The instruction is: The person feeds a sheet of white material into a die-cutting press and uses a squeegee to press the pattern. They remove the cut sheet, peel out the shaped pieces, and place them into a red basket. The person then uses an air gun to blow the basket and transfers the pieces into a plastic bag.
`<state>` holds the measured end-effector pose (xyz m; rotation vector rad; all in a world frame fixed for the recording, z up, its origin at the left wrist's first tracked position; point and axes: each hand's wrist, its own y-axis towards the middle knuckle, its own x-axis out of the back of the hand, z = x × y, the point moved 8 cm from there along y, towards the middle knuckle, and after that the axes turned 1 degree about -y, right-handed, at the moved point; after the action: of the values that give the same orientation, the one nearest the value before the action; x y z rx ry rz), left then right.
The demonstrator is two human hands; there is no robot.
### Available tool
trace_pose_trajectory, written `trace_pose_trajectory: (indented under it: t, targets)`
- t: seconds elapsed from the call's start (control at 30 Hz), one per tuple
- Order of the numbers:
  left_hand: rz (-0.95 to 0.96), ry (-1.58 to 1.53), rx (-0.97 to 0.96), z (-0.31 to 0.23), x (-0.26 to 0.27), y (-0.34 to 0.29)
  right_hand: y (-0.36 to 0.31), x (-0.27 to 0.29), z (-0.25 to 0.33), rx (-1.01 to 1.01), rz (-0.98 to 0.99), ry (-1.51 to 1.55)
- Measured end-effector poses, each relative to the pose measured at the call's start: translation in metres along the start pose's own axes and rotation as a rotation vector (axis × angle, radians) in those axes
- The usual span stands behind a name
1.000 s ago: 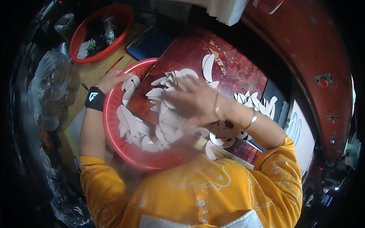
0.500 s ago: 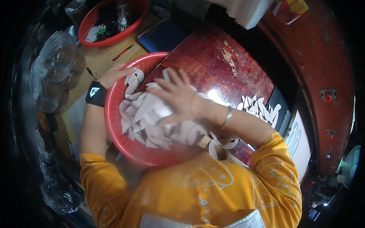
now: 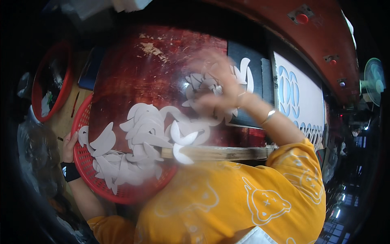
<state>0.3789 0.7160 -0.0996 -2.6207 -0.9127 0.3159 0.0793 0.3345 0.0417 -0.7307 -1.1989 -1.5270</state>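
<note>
My left hand (image 3: 70, 148) holds the rim of a red plastic basket (image 3: 106, 195) at the left. Thin, pale, crescent-shaped cut pieces (image 3: 118, 168) lie heaped in the basket. More of them (image 3: 142, 122) spill over from a dark red wooden board (image 3: 126, 81) beside it. Over the board's right part, my right hand (image 3: 217, 87) reaches among another cluster of pieces (image 3: 195, 83). Its thumb and fingers look apart, but motion smears them, and whether any piece is gripped does not show.
A dark pad (image 3: 243, 53) and a pale sheet (image 3: 300, 69) with blue-edged cutouts lie right of the board. A red machine frame with a red button (image 3: 302, 18) curves behind. Another red basket (image 3: 38, 97) stands far left. A fan (image 3: 373, 79) is at right.
My right hand has moved from the heap in the basket rightward to the pieces on the board. The view has swung right. My left hand stays at the basket's rim.
</note>
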Motion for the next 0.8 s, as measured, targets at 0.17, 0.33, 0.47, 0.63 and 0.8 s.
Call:
trace_pose_trajectory:
  t: [0.17,0.33,0.47,0.63,0.8]
  targets:
    - [-0.004,0.039,0.017,0.003,-0.014,0.020,-0.109,0.019,-0.106,-0.527,0.148,-0.175]
    - [-0.024,0.070,0.028,0.001,-0.021,0.026,-0.060,-0.051,-0.030,-0.071,0.296,-0.210]
    - [-0.036,0.183,0.060,-0.003,-0.025,0.021,-0.003,-0.070,0.001,-0.035,0.294,-0.118]
    - [0.000,0.052,0.032,-0.013,-0.039,0.017,0.056,-0.099,0.041,0.142,0.322,-0.037]
    - [-0.018,0.091,0.062,-0.015,-0.038,0.014,0.094,-0.142,0.114,0.488,0.343,0.060]
